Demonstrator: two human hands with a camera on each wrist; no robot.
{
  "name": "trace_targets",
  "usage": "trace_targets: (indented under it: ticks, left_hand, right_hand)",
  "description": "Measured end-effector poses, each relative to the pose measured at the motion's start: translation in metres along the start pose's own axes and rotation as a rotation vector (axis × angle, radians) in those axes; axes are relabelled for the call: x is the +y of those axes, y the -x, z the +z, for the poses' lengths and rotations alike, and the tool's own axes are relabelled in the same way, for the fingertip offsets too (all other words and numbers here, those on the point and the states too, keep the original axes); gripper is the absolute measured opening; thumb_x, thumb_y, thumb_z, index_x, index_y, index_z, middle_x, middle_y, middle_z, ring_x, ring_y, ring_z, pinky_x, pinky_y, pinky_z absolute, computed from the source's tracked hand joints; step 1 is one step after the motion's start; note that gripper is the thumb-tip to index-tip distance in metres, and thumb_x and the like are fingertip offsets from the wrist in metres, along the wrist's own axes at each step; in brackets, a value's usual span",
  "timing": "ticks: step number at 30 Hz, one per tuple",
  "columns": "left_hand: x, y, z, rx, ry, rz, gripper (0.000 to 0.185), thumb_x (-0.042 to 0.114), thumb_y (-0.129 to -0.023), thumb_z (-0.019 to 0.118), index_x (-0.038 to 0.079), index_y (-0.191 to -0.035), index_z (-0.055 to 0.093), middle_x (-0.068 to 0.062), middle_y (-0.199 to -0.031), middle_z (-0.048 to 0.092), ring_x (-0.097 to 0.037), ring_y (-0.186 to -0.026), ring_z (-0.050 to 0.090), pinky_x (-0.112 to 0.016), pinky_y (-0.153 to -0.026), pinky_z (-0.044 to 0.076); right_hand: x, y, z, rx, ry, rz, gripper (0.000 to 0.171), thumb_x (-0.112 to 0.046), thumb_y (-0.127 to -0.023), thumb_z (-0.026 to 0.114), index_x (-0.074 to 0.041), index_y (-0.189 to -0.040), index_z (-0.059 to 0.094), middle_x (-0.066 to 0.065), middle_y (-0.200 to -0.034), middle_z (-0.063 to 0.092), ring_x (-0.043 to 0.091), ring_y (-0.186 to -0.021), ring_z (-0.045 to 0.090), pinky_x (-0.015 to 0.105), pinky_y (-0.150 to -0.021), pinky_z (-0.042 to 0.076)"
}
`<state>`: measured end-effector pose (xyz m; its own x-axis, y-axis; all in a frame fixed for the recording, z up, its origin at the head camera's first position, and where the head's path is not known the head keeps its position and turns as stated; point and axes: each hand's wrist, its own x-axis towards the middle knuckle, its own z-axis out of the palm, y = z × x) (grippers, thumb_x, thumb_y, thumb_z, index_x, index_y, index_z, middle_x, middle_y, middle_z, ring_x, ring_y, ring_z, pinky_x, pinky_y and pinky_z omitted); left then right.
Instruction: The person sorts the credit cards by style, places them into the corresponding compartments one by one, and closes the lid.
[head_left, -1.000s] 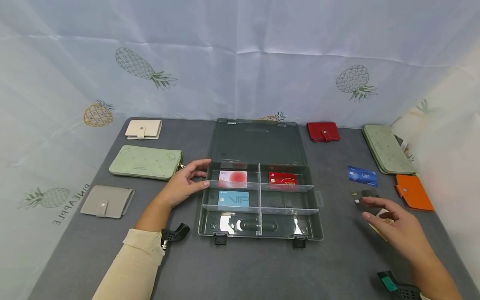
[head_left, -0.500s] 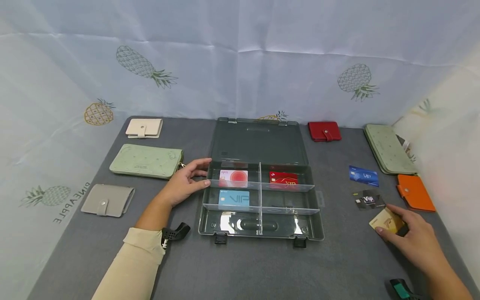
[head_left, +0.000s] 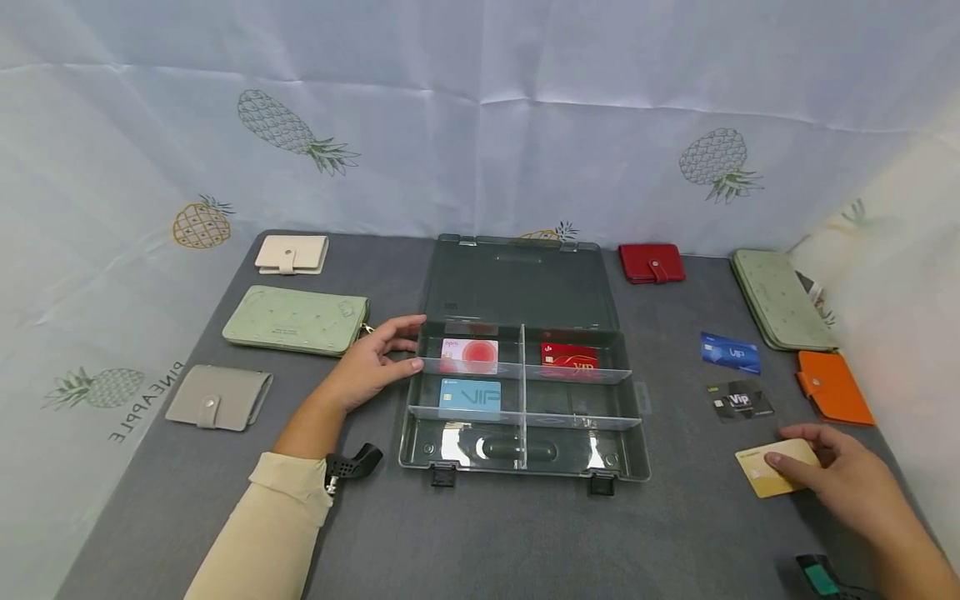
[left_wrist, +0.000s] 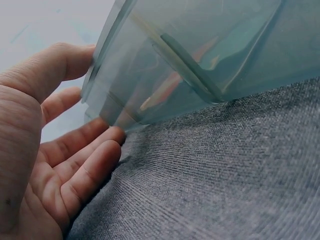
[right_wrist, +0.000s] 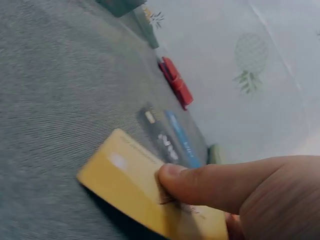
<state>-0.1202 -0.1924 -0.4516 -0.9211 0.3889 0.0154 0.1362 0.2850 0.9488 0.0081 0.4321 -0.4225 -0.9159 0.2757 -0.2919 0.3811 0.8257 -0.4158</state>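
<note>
My right hand [head_left: 858,479] pinches a gold card [head_left: 761,468], thumb on its printed face, at the right of the table. In the right wrist view the gold card [right_wrist: 125,175] is tilted, one edge raised over a shadow. Just beyond it lie a black VIP card [head_left: 740,400] and a blue VIP card [head_left: 729,353]. My left hand [head_left: 371,362] touches the left side of an open transparent grey box [head_left: 581,400] with its fingertips, fingers relaxed. Inside the box's divided compartments are a pink card [head_left: 459,350], a light blue card [head_left: 468,396] and a red card [head_left: 558,354].
On the left are a cream wallet [head_left: 291,254], a long green wallet [head_left: 296,321] and a grey wallet [head_left: 217,397]. To the right sit a red wallet [head_left: 651,262], another green wallet [head_left: 783,300] and an orange wallet [head_left: 836,387]. A pineapple-print cloth [head_left: 480,167] hangs behind.
My right hand has moved from the black card toward the near right and turned the gold card more level in its grip. The black card lies uncovered. My left hand stays at the box.
</note>
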Motion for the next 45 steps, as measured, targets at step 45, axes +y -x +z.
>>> trace_targets:
  ticks: [45]
  left_hand:
    - [0.001, -0.002, -0.001, -0.011, -0.001, -0.010, 0.068, 0.011, -0.099, 0.078, 0.013, -0.160, 0.048, -0.015, -0.155, 0.053, -0.034, -0.129, 0.060, -0.026, -0.086, 0.054]
  right_hand:
    - [-0.216, -0.004, 0.047, -0.160, -0.269, -0.629, 0.009, -0.005, -0.102, 0.072, -0.012, -0.107, 0.073, 0.002, -0.094, 0.071, 0.023, -0.081, 0.061, 0.029, -0.067, 0.054]
